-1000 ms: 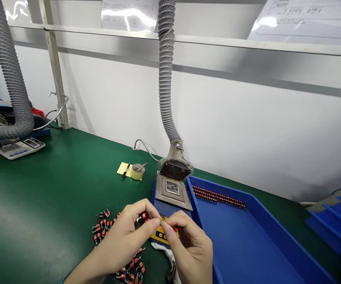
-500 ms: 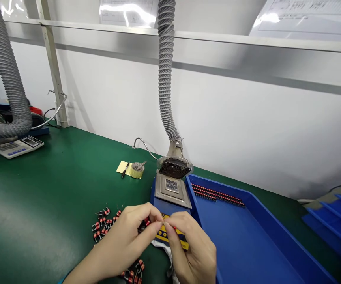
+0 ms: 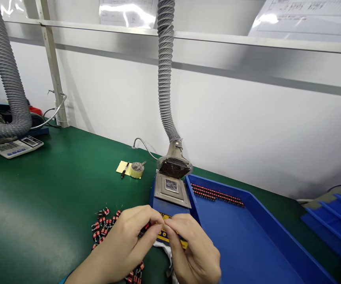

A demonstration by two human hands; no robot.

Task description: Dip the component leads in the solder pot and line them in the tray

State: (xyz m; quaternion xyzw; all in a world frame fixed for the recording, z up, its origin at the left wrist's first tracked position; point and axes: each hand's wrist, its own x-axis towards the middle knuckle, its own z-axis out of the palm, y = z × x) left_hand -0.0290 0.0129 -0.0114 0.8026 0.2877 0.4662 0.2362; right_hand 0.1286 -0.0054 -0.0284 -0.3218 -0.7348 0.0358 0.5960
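Observation:
My left hand [image 3: 129, 240] is closed in a pinch, and a bit of a small red-and-black coil [image 3: 147, 226] shows between its fingers. Its fingertips meet those of my right hand [image 3: 192, 248], which is pinched too; whatever lies between the right fingertips is too small to make out. Both hands are held above the yellow control panel [image 3: 163, 236] of a blue solder pot. Under and beside my left forearm, loose red-and-black coils [image 3: 102, 224] with thin wire leads lie in a pile, partly hidden. More coils [image 3: 136, 274] lie below my left wrist.
The solder pot's metal plate [image 3: 178, 198] sits beyond my hands, under an extraction hose [image 3: 165, 71]. On the right, a blue tray [image 3: 247, 244] holds rows of coils [image 3: 218, 195]. A tape roll [image 3: 137, 170], a pen [image 3: 125, 169] and a calculator [image 3: 18, 146] lie on the green bench.
My right hand has shifted slightly to the right and its wrist has turned a little. The fingertips of both hands stay together, and the coil piece has dipped slightly.

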